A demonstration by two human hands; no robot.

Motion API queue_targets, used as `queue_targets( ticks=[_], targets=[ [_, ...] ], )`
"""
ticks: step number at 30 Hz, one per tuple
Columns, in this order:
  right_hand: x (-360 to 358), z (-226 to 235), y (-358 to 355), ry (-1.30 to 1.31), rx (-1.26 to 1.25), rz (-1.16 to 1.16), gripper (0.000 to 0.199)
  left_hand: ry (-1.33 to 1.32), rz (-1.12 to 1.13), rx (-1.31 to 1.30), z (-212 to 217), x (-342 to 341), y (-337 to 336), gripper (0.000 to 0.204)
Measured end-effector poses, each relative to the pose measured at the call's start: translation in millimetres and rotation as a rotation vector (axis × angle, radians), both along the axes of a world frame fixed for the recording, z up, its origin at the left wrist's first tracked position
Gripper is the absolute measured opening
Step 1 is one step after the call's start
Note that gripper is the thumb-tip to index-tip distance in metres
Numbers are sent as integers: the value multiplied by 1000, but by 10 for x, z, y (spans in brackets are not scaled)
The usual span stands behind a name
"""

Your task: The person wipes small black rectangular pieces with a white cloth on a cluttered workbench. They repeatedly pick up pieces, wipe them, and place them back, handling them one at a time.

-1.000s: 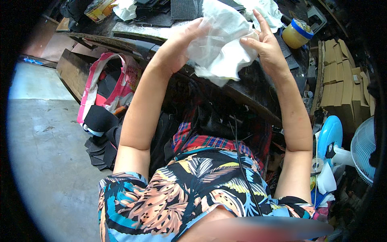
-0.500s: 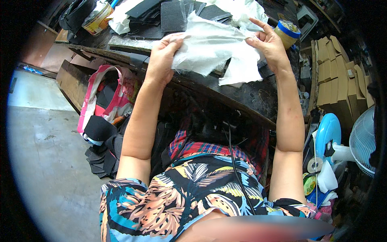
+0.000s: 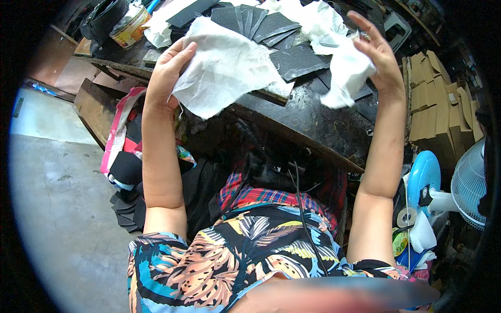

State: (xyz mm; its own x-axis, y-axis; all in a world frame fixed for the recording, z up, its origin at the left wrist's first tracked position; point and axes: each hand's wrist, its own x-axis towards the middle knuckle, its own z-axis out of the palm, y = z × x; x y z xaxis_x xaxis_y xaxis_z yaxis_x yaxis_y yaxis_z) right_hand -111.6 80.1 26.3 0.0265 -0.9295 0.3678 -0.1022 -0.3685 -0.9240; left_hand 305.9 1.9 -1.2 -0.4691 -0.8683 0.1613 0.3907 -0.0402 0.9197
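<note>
My left hand point(image 3: 169, 68) pinches the left edge of a larger piece of thin white cloth point(image 3: 222, 68), which hangs above the table's front edge. Out to the right, my right hand point(image 3: 380, 52) holds a smaller white cloth piece point(image 3: 348, 70) between thumb and fingers; its other fingers stretch up, and the piece is smeared by motion. A wide gap separates the two pieces. Behind and between them, flat black pieces point(image 3: 300, 61) lie fanned out on the dark worktable point(image 3: 313, 117). More white cloth point(image 3: 318, 21) is heaped at the back of the table.
A yellow tub point(image 3: 129, 34) stands at the table's far left. Below it hangs a pink and white bag point(image 3: 116, 135) beside black pieces. Brown cardboard boxes point(image 3: 433, 104) and a blue and white fan point(image 3: 425, 177) are on the right. A black cable point(image 3: 301, 208) runs down over my lap.
The white cloth held between both hands has come apart into two pieces. My left hand has moved left with the larger one, my right hand right with the smaller one.
</note>
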Motion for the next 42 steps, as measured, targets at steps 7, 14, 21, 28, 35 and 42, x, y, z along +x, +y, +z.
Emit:
queue_targets(
  ticks=[7,14,21,28,35,42],
  targets=[
    [130,110,-806,255,-32,-457,76,-17,-160,-87,214,-139,262,37],
    [918,-25,-339,115,-214,195,82,-371,-398,-303,445,-341,167,39],
    [975,-274,-170,-203,48,153,78,185,-293,53,273,-652,-15,70],
    [906,-595,-307,-414,15,21,85,242,-366,80,-328,-1057,519,94],
    [833,-656,-361,-217,133,-114,79,-233,-99,-53,-350,-928,496,46],
    [805,-674,-374,16,105,-164,65,-335,-136,-148,-320,-648,551,51]
  ],
)
